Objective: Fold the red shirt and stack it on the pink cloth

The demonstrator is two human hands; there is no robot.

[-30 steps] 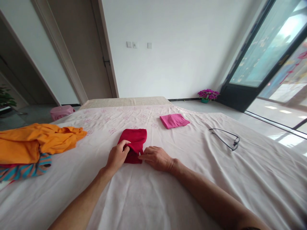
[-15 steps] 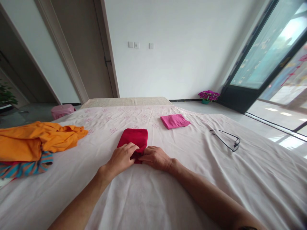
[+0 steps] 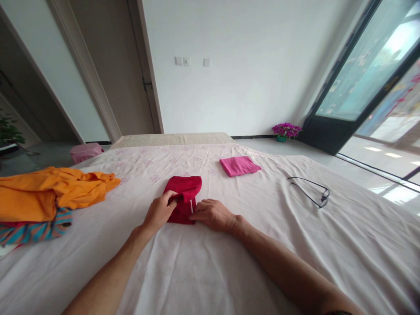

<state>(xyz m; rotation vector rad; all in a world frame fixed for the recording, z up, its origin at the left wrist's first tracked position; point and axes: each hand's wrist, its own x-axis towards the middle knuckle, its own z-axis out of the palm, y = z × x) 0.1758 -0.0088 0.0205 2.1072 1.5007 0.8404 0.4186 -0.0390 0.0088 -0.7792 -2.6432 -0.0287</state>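
A red folded cloth garment [image 3: 183, 186] lies on the pale sheet in front of me, its upper layer partly lifted and a small white strip showing near its right edge. My left hand [image 3: 161, 208] pinches the lifted layer on the left side, thumb and fingers closed on the fabric. At the lower right corner, my right hand [image 3: 213, 214] has its fingers closed on the garment's edge. Beyond it rests a folded pink cloth [image 3: 239, 166], touched by neither hand.
Orange clothing [image 3: 49, 192] and a blue-and-brown striped garment [image 3: 39, 229] are heaped at the left. Black-framed glasses [image 3: 323, 197] lie on the sheet [image 3: 203, 275] at the right. A pink stool [image 3: 85, 152] and potted purple flowers [image 3: 286, 130] stand on the floor beyond.
My left hand has moved left and slightly up with the red garment's layer, uncovering its lower part and the white strip. My right hand has barely moved.
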